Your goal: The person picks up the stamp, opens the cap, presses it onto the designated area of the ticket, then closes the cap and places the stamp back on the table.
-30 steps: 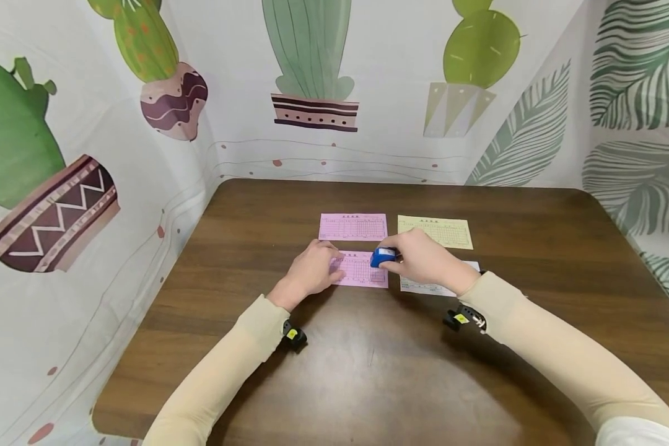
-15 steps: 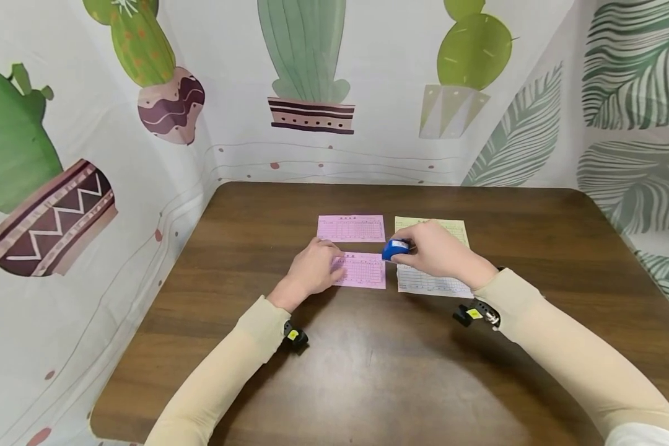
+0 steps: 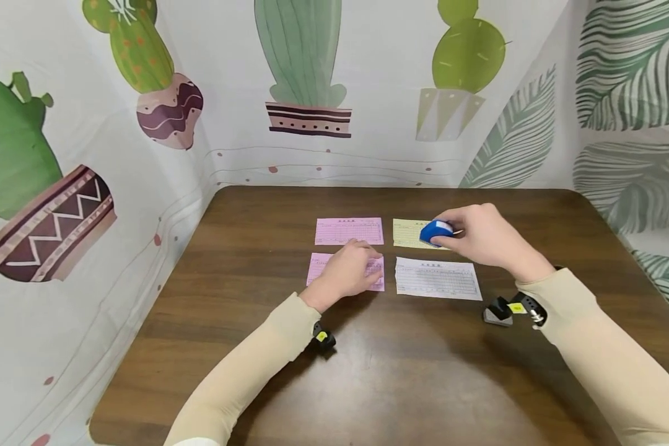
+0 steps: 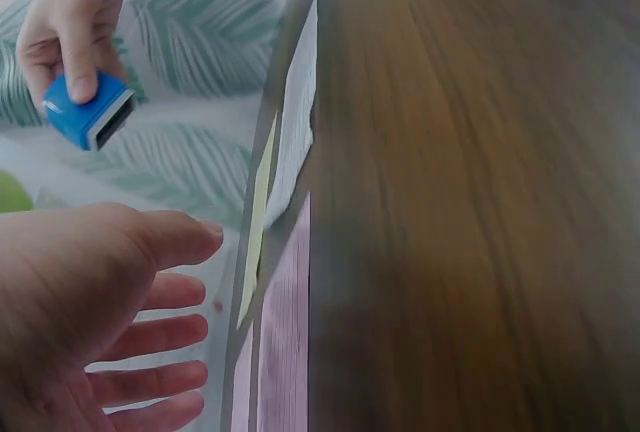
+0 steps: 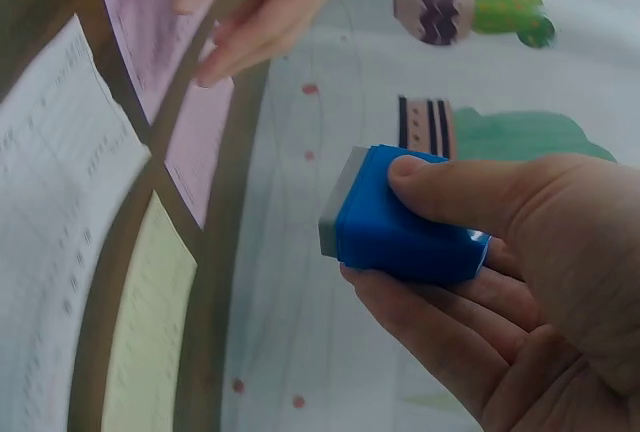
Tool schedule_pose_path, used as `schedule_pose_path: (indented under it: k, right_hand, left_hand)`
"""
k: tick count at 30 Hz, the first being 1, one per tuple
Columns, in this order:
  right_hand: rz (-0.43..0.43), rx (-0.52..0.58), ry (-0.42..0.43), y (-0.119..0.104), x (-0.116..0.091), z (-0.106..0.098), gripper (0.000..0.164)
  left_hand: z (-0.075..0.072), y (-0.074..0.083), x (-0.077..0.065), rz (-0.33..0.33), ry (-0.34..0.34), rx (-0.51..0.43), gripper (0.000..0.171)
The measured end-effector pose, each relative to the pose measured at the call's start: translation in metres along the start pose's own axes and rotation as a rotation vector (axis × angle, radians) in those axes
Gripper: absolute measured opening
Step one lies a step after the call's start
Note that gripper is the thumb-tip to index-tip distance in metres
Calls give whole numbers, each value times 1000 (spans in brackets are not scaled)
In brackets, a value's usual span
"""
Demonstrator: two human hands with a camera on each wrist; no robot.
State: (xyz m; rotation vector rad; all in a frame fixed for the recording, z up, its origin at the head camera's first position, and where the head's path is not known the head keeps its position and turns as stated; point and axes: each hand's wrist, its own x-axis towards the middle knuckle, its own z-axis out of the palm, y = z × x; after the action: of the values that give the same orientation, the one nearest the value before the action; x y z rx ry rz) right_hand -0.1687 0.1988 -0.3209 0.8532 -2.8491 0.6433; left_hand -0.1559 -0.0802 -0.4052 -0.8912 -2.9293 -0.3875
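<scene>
In the head view my right hand [image 3: 487,235] pinches a blue stamp [image 3: 436,232] between thumb and fingers, over the yellow slip [image 3: 404,234]. The left wrist view shows the stamp's dark rectangular underside with a pale rim; it is held off the table. My left hand [image 3: 348,272] is over the near pink slip [image 3: 319,265] and hides its middle. Its fingers are relaxed and hold nothing, as the left wrist view also shows. Whether they touch the paper, I cannot tell. The white slip [image 3: 437,279] lies flat in front of the yellow one.
A second pink slip [image 3: 348,230] lies at the back left. Beside the right wrist's camera sits a small grey block [image 3: 498,318], partly hidden. The brown table [image 3: 390,384] meets a cloth backdrop [image 3: 390,161] printed with cacti and leaves.
My right hand has carried the stamp from the near pink slip rightward and back, over the yellow slip. My left hand has moved right across the near pink slip. The white slip is uncovered.
</scene>
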Motion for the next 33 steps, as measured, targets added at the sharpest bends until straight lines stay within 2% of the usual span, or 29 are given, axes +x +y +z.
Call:
schedule_pose_path:
  k: [4,13,20,28,33]
  right_hand:
    - [28,3,25,4,-9,-13,32]
    - [47,-5,53,11,-18,-19,31]
    - [62,-8,52,17,-26,-23,31]
    - [77,-20,78,23,-33,-28,28]
    - [87,-24,83,28,-40,-30,30]
  left_hand:
    - [7,18,13,17,-16,-9,41]
    - [21,44,32,44,-71,-19,42]
    - [34,52,42,75,-52,39,40]
    - [35,61,45,91,-55,96,40]
    - [38,65,46,108,-85,91,38]
